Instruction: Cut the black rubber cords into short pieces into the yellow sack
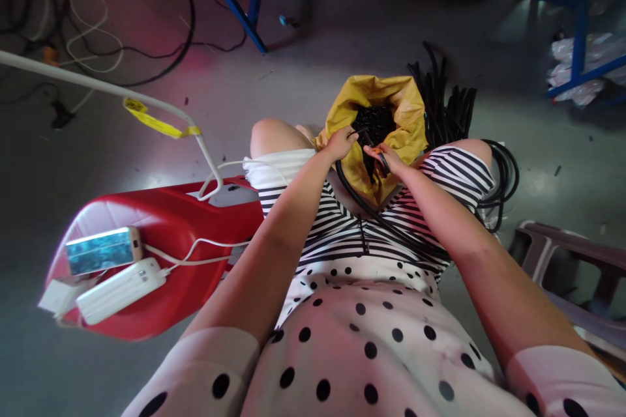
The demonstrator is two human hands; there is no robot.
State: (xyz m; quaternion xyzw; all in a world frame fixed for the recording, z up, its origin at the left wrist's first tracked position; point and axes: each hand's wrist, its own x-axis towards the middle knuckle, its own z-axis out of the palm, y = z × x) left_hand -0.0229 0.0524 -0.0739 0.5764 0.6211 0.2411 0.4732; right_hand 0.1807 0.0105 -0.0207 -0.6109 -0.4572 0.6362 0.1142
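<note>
Between my knees stands a yellow sack (413, 101), its top folded wide around many small black pieces (374, 118). At the sack's near left rim, my left hand (341, 143) is closed on a black tube (348, 187). The tube runs down from this hand, across my lap, and off toward my right side. My right hand (391, 161), over the sack's opening, grips scissors (383, 161) with orange and black handles. The blades point toward my left hand and blur into the dark contents, so I cannot tell whether they touch the tube.
Behind the sack lies a bundle of black tubes (447, 101); coiled tube (508, 172) rests beside my right knee. A red stool (195, 221) at left carries a phone (104, 251) and a white power bank (122, 290). A grey plastic stool (572, 254) stands right, blue frame legs (254, 3) ahead.
</note>
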